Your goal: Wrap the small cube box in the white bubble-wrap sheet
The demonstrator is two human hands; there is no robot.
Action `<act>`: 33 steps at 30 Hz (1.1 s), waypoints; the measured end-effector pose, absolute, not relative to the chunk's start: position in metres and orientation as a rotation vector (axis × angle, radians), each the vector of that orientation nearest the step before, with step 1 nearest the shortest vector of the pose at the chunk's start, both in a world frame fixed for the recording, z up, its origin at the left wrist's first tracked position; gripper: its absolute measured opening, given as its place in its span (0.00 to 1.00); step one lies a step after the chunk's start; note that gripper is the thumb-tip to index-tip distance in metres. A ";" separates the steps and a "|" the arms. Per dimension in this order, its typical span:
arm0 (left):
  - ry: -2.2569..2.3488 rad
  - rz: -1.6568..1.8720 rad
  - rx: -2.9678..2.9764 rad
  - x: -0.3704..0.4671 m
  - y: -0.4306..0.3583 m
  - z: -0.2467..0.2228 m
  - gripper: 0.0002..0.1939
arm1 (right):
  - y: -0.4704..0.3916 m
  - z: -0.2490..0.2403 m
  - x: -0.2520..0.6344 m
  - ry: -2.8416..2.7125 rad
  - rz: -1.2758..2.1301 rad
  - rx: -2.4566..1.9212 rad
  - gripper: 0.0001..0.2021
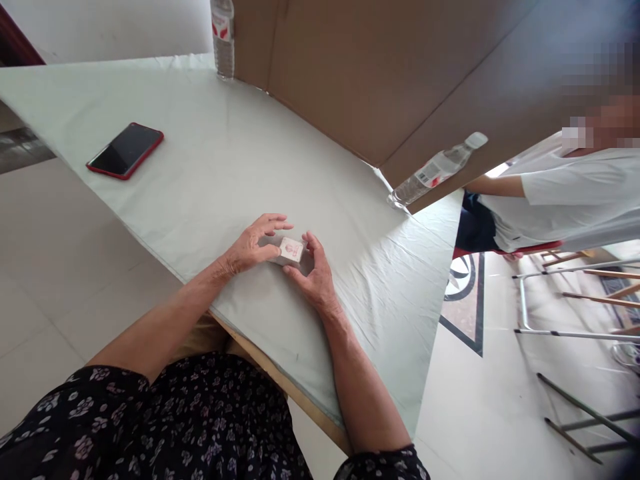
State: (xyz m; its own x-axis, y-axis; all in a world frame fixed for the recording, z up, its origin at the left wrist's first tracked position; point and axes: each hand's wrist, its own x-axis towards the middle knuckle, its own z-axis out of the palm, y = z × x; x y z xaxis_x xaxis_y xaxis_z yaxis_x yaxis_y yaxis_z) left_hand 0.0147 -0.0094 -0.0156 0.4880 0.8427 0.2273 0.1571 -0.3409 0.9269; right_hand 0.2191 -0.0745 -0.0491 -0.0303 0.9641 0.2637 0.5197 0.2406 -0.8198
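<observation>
A small white stack (291, 250) with a red print on its top face, which looks like a deck of playing cards, is between my hands over the pale tablecloth. My left hand (253, 245) is at its left side, thumb tip against the edge and the other fingers stretched out and apart. Around the right side curves my right hand (316, 273), its thumb at the near edge and its fingertips at the far right corner. Whether the stack rests on the cloth or is slightly raised, I cannot tell.
A phone in a red case (126, 152) lies to the left. Across the table stands a tall cardboard panel (350, 73), with one water bottle (224, 40) at its left end and another bottle (437, 172) leaning at its right. Beyond sits a person in a white shirt (575, 193).
</observation>
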 end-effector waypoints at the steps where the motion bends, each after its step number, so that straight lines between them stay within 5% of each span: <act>1: 0.846 0.903 1.796 0.014 -0.009 -0.016 0.32 | -0.074 -0.050 0.219 -1.671 0.668 -1.392 0.41; 8: 0.908 0.721 2.052 0.022 -0.013 -0.026 0.45 | -0.073 -0.052 0.219 -1.653 0.624 -1.392 0.36; 19: 0.892 0.760 2.137 0.023 -0.011 -0.031 0.46 | -0.076 -0.047 0.218 -1.692 0.553 -1.381 0.35; 33: 0.852 0.819 2.032 0.017 -0.003 -0.039 0.46 | -0.075 -0.042 0.223 -1.441 0.513 -1.379 0.22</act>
